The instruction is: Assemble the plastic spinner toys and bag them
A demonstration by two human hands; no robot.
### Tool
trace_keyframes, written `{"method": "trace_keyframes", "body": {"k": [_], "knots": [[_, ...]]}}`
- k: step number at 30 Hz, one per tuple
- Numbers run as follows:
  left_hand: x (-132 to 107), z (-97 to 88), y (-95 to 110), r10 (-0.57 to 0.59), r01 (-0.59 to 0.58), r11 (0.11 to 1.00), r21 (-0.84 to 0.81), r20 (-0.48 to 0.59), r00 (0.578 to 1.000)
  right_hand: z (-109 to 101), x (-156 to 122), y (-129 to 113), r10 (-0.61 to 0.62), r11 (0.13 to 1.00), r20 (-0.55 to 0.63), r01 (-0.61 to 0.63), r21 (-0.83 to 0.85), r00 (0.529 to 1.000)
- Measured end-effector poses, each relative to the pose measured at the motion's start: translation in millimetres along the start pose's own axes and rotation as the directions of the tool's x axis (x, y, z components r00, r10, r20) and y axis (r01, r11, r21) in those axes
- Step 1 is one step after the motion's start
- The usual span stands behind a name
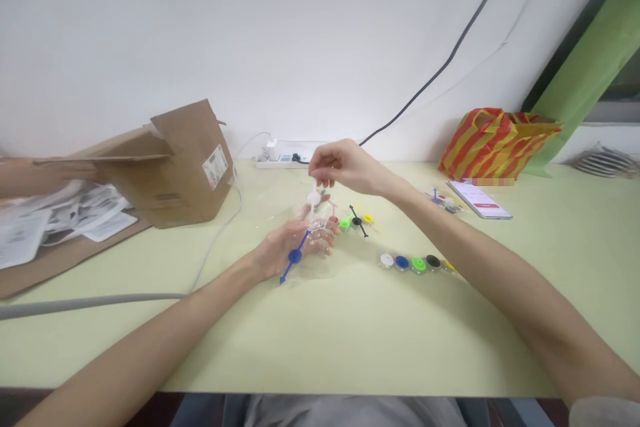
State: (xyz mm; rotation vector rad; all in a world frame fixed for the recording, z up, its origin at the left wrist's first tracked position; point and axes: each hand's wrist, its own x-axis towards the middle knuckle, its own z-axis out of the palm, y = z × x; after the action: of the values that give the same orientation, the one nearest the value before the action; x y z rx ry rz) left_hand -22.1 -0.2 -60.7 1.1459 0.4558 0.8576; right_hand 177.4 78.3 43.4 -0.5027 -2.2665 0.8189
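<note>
My right hand (336, 163) is closed in a pinch on the upper end of a white arrow spinner (313, 199), which hangs upright above my other palm. Below it, my left hand (287, 243) is turned up, fingers curled around crinkled clear plastic (320, 221) that looks like a small bag. A blue arrow spinner (295, 256) lies slanted across the heel of that hand. Just right of the fingertips, a black arrow spinner (357, 221) rests on the table among a green round piece (345, 223) and a yellow one (369, 219).
Round coloured discs (402, 263) form a row under my right forearm. A phone (480, 199) and striped bag (493, 143) are at right. On the left stand an open cardboard box (190, 180) and white packets (95, 210), with another person's hand (47, 175). A power strip (280, 155) lies behind.
</note>
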Motion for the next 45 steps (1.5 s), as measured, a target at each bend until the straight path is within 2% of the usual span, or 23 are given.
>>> {"method": "trace_keyframes", "body": {"k": [5,10,13,15,18,21,25,29,38,45], "knots": [[1,-1.3,-1,-0.007,0.007,1.000,-0.003,-0.023,1.000,7,-1,2,0.000,1.000,0.285,0.002,-0.004,0.958],[0,-0.3,-1,-0.032,0.032,0.999,-0.001,-0.047,0.998,2,-6,-6,0.020,0.999,0.421,-0.034,0.025,0.907],[0,-0.1,-1,-0.028,0.028,1.000,0.000,-0.059,0.998,0,-7,-6,-0.003,1.000,0.481,0.003,0.000,0.877],[0,-0.4,-1,-0.011,0.010,1.000,-0.003,-0.049,0.999,0,-6,-5,-0.026,0.997,0.447,0.057,-0.057,0.894],[0,-1.2,0,-0.021,0.021,1.000,0.019,0.000,1.000,1,-5,-8,-0.078,0.982,0.297,0.124,-0.139,0.952],[0,-1.5,1,-0.050,0.047,0.997,0.061,0.055,0.997,2,-5,-16,-0.106,0.975,0.222,0.145,-0.168,0.969],[0,-2.1,1,-0.075,0.064,0.991,0.114,0.097,0.992,0,-6,-22,-0.089,0.977,0.232,0.131,-0.170,0.969],[-1,-2.5,1,-0.099,0.087,0.986,0.140,0.084,0.992,-6,-7,-21,-0.029,0.988,0.237,0.064,-0.142,0.971],[-2,2.3,5,-0.132,0.120,0.977,0.177,0.058,0.989,-22,-8,-15,0.020,0.998,0.138,-0.011,-0.062,0.990],[-2,0.0,3,-0.126,0.113,0.987,0.117,0.102,0.987,-16,-8,-18,0.017,1.000,0.259,-0.014,-0.014,0.966]]}}
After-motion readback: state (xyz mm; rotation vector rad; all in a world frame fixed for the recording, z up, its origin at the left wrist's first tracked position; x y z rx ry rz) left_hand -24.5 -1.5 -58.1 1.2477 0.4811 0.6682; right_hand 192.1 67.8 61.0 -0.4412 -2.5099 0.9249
